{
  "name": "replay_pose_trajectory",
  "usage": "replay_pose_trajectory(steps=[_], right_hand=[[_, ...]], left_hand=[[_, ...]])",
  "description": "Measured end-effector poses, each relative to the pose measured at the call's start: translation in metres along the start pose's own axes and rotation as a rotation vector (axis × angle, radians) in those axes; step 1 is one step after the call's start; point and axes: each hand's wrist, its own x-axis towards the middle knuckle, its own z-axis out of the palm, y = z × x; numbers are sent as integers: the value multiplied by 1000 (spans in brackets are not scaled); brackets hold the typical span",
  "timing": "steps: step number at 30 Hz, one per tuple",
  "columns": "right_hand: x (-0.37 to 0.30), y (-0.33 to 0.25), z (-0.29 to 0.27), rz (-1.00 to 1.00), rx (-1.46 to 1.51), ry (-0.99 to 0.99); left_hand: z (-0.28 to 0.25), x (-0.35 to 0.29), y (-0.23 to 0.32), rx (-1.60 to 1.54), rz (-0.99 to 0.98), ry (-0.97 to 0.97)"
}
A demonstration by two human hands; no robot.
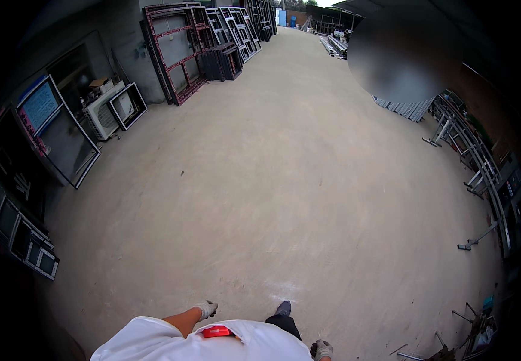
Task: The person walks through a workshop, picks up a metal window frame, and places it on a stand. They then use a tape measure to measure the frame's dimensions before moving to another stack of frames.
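Left hand (205,309) is gloved, hanging out in front of the white shirt (152,343), fingers loosely curled and a little apart, nothing in them. It touches nothing; bare concrete floor (284,180) lies beyond it. Right hand (321,349) is down at the bottom edge, also gloved, fingers bunched inward in a loose fist. Whether anything sits inside that curl, I cannot tell; no object shows. Between the hands, a dark shoe (283,308) points forward on the floor, just beside a pale scuffed patch. A red item (216,331) sits on the shirt front, near the left forearm.

Around the yard: dark red frames (179,51) lean against the wall at the far left of the floor, with more dark frames (236,30) stacked behind them. A glazed window unit (62,129) leans along the left edge, and a white appliance (101,111) sits just past it beside a small framed panel (127,106). Along the right edge of the floor, metal racks (477,156) run in a line, well apart from both hands. Loose metal bits (471,328) lie in the near right corner.
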Motion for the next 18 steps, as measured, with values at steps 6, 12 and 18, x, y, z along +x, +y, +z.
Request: replay_pose_trajectory(steps=[6,12,18], right_hand=[[51,-120,-13,77,-143,35],[88,-258,28,-48,-210,-57],[121,-323,108,-94,-252,-189]], left_hand=[[-5,-76,47,-42,-128,52],[26,-41,135,-420,-64,78],[8,2,215,-425,26,83]])
